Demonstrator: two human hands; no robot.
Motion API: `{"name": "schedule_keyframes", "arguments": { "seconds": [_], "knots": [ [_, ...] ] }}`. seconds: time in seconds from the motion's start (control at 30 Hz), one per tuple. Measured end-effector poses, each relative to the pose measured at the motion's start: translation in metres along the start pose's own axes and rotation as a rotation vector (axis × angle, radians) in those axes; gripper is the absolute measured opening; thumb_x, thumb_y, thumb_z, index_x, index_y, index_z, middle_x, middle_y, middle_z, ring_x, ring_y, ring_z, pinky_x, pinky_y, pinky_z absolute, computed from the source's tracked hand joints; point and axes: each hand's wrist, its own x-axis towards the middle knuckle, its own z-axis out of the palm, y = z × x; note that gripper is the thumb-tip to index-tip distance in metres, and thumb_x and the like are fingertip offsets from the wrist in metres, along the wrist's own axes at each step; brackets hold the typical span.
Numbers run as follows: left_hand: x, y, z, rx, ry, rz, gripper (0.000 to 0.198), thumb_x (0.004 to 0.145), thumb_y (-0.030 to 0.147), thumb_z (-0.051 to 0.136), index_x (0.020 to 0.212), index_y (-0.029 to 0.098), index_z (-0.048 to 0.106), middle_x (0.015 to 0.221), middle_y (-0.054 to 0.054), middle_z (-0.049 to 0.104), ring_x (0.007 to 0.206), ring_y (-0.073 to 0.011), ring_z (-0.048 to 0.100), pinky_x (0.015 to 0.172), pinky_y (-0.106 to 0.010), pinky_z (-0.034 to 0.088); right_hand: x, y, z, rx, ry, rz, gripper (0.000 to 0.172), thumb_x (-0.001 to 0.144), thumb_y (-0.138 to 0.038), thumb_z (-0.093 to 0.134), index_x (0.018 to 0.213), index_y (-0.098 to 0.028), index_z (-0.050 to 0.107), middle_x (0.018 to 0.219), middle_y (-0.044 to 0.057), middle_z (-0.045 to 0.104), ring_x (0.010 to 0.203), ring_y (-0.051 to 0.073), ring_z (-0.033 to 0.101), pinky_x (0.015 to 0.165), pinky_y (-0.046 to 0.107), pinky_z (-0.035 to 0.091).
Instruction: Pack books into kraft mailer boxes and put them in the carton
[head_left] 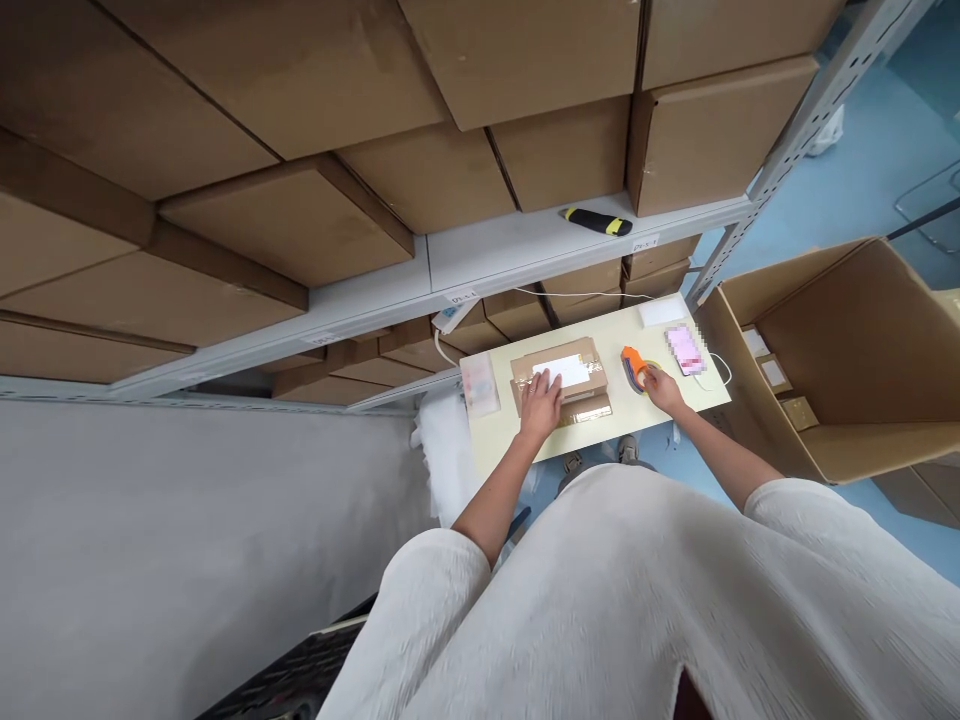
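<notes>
On the pale yellow table (517, 447) lies a small cardboard box (594, 352) with shiny clear tape along its edges. A white label (570, 371) is on its top. My left hand (541, 402) rests on the box, fingers spread over the near part of the label. To the right of the box, my right hand (661, 390) is closed around the near end of an orange tape dispenser (632, 362) at the table top. The dispenser's lower part is partly hidden by my fingers.
A phone (685, 351) and a white block (662, 311) lie at the table's right end, a clear plastic packet (480, 385) at its left. A yellow-black knife (598, 221) sits on the shelf (495, 245) of cartons. A large open carton (847, 350) stands right, holding small boxes.
</notes>
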Motion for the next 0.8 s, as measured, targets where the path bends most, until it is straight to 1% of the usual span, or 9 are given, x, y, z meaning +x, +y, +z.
{"name": "schedule_keyframes", "arguments": {
  "seconds": [0.1, 0.2, 0.3, 0.37, 0.47, 0.57, 0.67, 0.73, 0.8],
  "knots": [
    [-0.001, 0.002, 0.0, 0.021, 0.001, -0.013, 0.06, 0.111, 0.048, 0.046, 0.166, 0.029, 0.059, 0.183, -0.011, 0.043, 0.173, -0.0413, 0.03, 0.142, -0.066, 0.018, 0.004, -0.001, 0.005, -0.058, -0.097, 0.035, 0.024, 0.1, -0.039, 0.059, 0.112, -0.024, 0.075, 0.105, 0.013, 0.076, 0.102, 0.034, 0.075, 0.093, 0.047, 0.06],
    [-0.001, 0.004, -0.001, 0.027, -0.001, -0.021, 0.061, 0.11, 0.048, 0.046, 0.167, 0.029, 0.058, 0.182, -0.01, 0.044, 0.173, -0.0411, 0.03, 0.141, -0.067, 0.02, 0.01, -0.009, 0.016, -0.137, -0.14, 0.099, 0.025, 0.097, -0.041, 0.07, 0.114, -0.022, 0.074, 0.108, 0.016, 0.076, 0.107, 0.037, 0.075, 0.093, 0.049, 0.061],
    [0.0, 0.005, -0.001, 0.031, 0.0, -0.031, 0.061, 0.11, 0.051, 0.05, 0.167, 0.03, 0.058, 0.181, -0.01, 0.047, 0.173, -0.0405, 0.031, 0.141, -0.066, 0.02, 0.015, -0.012, 0.027, -0.189, -0.081, 0.146, 0.034, 0.097, -0.044, 0.076, 0.121, -0.021, 0.072, 0.108, 0.019, 0.076, 0.112, 0.04, 0.075, 0.095, 0.052, 0.062],
    [0.001, 0.005, -0.001, 0.029, 0.002, -0.034, 0.061, 0.11, 0.052, 0.051, 0.166, 0.031, 0.059, 0.18, -0.009, 0.048, 0.172, -0.0401, 0.032, 0.142, -0.065, 0.02, 0.017, -0.011, 0.031, -0.152, -0.012, 0.099, 0.038, 0.097, -0.049, 0.076, 0.123, -0.022, 0.072, 0.104, 0.017, 0.076, 0.114, 0.039, 0.074, 0.095, 0.051, 0.063],
    [0.001, 0.004, -0.001, 0.014, 0.006, -0.03, 0.059, 0.11, 0.051, 0.053, 0.165, 0.031, 0.061, 0.181, -0.009, 0.047, 0.172, -0.0399, 0.033, 0.142, -0.063, 0.019, 0.017, -0.008, 0.029, -0.062, 0.057, 0.023, 0.036, 0.099, -0.052, 0.073, 0.122, -0.025, 0.073, 0.106, 0.017, 0.075, 0.12, 0.038, 0.071, 0.097, 0.05, 0.063],
    [0.001, 0.001, -0.003, 0.003, -0.003, -0.019, 0.059, 0.11, 0.05, 0.054, 0.165, 0.03, 0.061, 0.181, -0.01, 0.046, 0.172, -0.0405, 0.033, 0.141, -0.064, 0.02, 0.017, -0.01, 0.011, -0.069, 0.05, 0.053, 0.031, 0.1, -0.044, 0.069, 0.119, -0.021, 0.077, 0.114, 0.021, 0.076, 0.124, 0.042, 0.07, 0.102, 0.052, 0.061],
    [0.002, -0.003, -0.006, 0.003, -0.011, 0.004, 0.06, 0.11, 0.047, 0.051, 0.166, 0.029, 0.059, 0.181, -0.011, 0.046, 0.171, -0.0401, 0.035, 0.141, -0.064, 0.021, 0.022, -0.02, -0.023, -0.056, 0.078, 0.047, 0.034, 0.1, -0.042, 0.062, 0.119, -0.019, 0.08, 0.115, 0.02, 0.079, 0.118, 0.041, 0.073, 0.102, 0.051, 0.06],
    [0.002, -0.006, -0.008, 0.0, -0.008, 0.019, 0.06, 0.11, 0.046, 0.05, 0.167, 0.029, 0.058, 0.181, -0.01, 0.047, 0.17, -0.0394, 0.036, 0.14, -0.064, 0.023, 0.028, -0.035, -0.049, 0.033, 0.102, 0.012, 0.04, 0.1, -0.044, 0.059, 0.122, -0.018, 0.081, 0.113, 0.017, 0.082, 0.114, 0.039, 0.075, 0.103, 0.049, 0.059],
    [0.003, -0.007, -0.009, -0.007, 0.0, 0.029, 0.06, 0.109, 0.044, 0.05, 0.167, 0.029, 0.058, 0.18, -0.01, 0.048, 0.17, -0.0389, 0.037, 0.14, -0.064, 0.024, 0.033, -0.056, -0.072, 0.166, 0.075, -0.065, 0.044, 0.102, -0.046, 0.056, 0.123, -0.017, 0.081, 0.117, 0.015, 0.083, 0.114, 0.037, 0.074, 0.106, 0.049, 0.058]
  ]
}}
